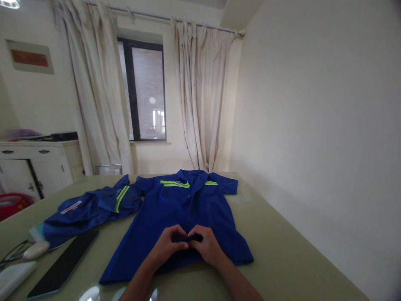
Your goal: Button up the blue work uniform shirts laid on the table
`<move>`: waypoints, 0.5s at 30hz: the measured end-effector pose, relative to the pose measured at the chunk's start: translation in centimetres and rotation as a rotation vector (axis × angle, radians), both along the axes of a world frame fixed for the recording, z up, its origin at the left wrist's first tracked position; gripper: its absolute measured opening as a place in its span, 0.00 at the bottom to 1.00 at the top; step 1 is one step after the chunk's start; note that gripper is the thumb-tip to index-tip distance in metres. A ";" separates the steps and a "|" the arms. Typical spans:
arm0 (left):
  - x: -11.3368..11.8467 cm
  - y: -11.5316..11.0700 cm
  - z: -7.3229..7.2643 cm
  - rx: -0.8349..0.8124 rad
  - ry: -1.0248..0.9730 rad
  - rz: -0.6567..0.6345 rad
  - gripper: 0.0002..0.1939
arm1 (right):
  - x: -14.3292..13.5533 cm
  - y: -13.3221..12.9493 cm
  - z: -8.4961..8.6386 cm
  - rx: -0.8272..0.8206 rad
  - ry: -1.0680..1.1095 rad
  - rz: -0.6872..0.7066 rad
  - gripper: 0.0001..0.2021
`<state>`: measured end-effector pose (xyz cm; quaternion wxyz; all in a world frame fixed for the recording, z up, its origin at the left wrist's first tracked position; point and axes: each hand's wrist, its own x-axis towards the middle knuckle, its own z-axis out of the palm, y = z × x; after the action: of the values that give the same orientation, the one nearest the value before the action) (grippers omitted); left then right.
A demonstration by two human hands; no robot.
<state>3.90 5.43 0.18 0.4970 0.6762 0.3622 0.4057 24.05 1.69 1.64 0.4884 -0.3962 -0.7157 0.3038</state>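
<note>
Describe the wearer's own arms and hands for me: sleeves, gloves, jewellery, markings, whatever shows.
The left hand and right hand are both bare, with no gloves. I can make out no ring, watch or bracelet on either. The left forearm and right forearm are uncovered as far as the view shows, with no sleeve in sight and no clear markings.
</note>
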 end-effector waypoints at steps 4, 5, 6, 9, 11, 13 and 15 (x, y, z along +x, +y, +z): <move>-0.3 -0.3 0.7 -0.061 0.027 -0.039 0.16 | 0.3 0.1 0.3 -0.041 0.018 -0.016 0.04; -0.3 -0.3 0.8 -0.074 0.020 -0.033 0.16 | 0.4 0.2 0.4 -0.039 0.029 -0.019 0.06; -0.3 -0.3 0.8 -0.082 0.006 -0.019 0.17 | 0.4 0.2 0.5 -0.035 0.040 -0.026 0.09; -0.2 -0.4 0.8 -0.102 -0.038 0.024 0.19 | 0.5 0.4 0.5 -0.044 0.017 -0.051 0.08; -0.1 -0.5 0.7 -0.106 -0.039 0.021 0.19 | 0.6 0.4 0.3 -0.064 -0.030 -0.055 0.08; 0.1 -0.7 0.8 -0.090 -0.023 0.007 0.18 | 0.7 0.5 0.1 -0.077 -0.056 -0.045 0.10; 0.2 -0.8 0.8 -0.052 -0.004 0.018 0.17 | 0.8 0.5 -0.1 -0.077 -0.070 -0.033 0.12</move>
<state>4.08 4.66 1.01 0.5116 0.6588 0.3776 0.4019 24.82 2.19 1.56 0.4523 -0.4366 -0.7136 0.3091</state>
